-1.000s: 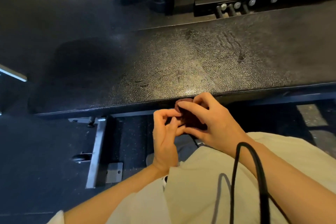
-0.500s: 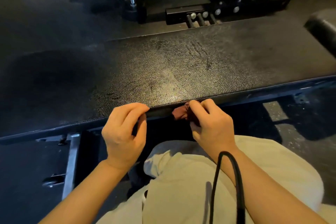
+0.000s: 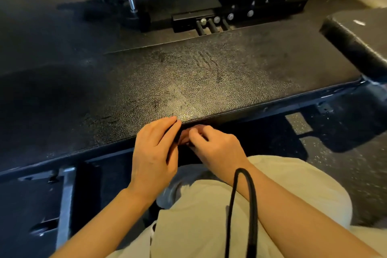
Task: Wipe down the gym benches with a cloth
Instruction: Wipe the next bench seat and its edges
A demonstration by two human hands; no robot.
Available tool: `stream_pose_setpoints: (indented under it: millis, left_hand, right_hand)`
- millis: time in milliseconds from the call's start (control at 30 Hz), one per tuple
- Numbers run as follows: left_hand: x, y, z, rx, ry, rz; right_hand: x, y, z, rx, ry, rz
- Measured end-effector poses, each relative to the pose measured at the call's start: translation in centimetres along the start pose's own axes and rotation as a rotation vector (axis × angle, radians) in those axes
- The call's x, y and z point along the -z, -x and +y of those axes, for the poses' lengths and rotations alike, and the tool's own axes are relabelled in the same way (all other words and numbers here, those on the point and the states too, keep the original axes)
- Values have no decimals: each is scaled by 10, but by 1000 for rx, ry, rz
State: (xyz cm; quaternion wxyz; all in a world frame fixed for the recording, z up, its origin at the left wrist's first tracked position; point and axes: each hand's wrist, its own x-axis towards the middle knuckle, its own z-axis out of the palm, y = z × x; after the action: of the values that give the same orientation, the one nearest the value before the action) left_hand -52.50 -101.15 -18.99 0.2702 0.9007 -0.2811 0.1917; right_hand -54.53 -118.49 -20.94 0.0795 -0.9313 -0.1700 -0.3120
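Both hands at frame centre: right hand (image 3: 217, 148) pinches small crumpled brownish cloth (image 3: 185, 137); left hand (image 3: 155, 153) fingers curled, touching pebbled black vinyl bench (image 3: 188, 81) edge.

No legible text, label, brand, number or sign anywhere in view.

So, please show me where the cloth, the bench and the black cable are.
cloth (image 3: 185, 137): head view, on the reddish bunch between the two hands.
bench (image 3: 209, 81): head view, on the bare top of the pad.
cable (image 3: 252, 195): head view, on the right side of the loop.
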Motion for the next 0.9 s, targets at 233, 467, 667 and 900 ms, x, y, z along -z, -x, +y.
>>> stream_pose_setpoints:
  millis: [233,467,667,900]
  left_hand:
    - [3,-1,0,8,-15,-66]
    - [-3,0,2,43,-10,-47]
    - [1,1,-2,10,-41,-94]
    - [-4,-3,7,50,-26,-28]
  right_hand:
    - [-1,-2,6,-187,81,16]
    - [-11,-14,-8,164,105,86]
    - [2,-2,8,-170,67,21]
    - [-6,-8,1,27,60,55]
